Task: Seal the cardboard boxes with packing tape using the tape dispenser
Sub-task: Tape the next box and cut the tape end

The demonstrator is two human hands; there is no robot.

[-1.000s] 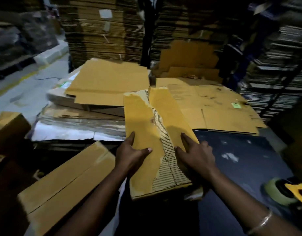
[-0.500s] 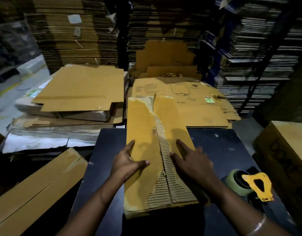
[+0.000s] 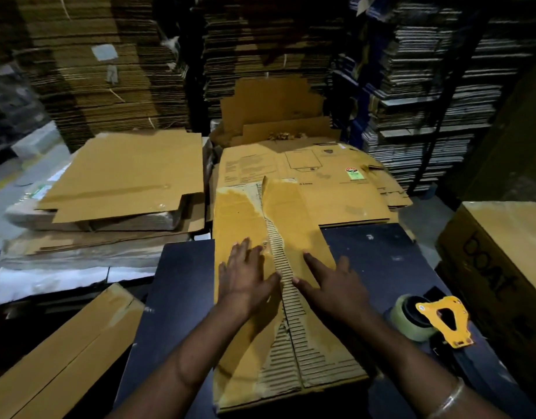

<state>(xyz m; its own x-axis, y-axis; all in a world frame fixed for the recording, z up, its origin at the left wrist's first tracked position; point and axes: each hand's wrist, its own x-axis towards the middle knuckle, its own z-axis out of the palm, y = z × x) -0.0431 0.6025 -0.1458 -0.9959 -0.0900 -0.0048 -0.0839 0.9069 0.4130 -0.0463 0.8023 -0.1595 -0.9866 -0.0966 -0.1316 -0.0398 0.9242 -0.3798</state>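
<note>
- Cardboard box (image 3: pixel 245 219) lies on the dark table (image 3: pixel 182 285), its torn centre seam running lengthwise away from the person
- Left hand (image 3: pixel 245 279) and right hand (image 3: pixel 336 288) press flat on the flaps, fingers straight (gripping nothing)
- Tape dispenser (image 3: pixel 433 320) sits just right of the box — nearer the right hand

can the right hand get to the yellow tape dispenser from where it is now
Probably yes. The right hand lies flat on the torn cardboard box, and the yellow tape dispenser sits just to its right on the dark table, nothing between.
</note>
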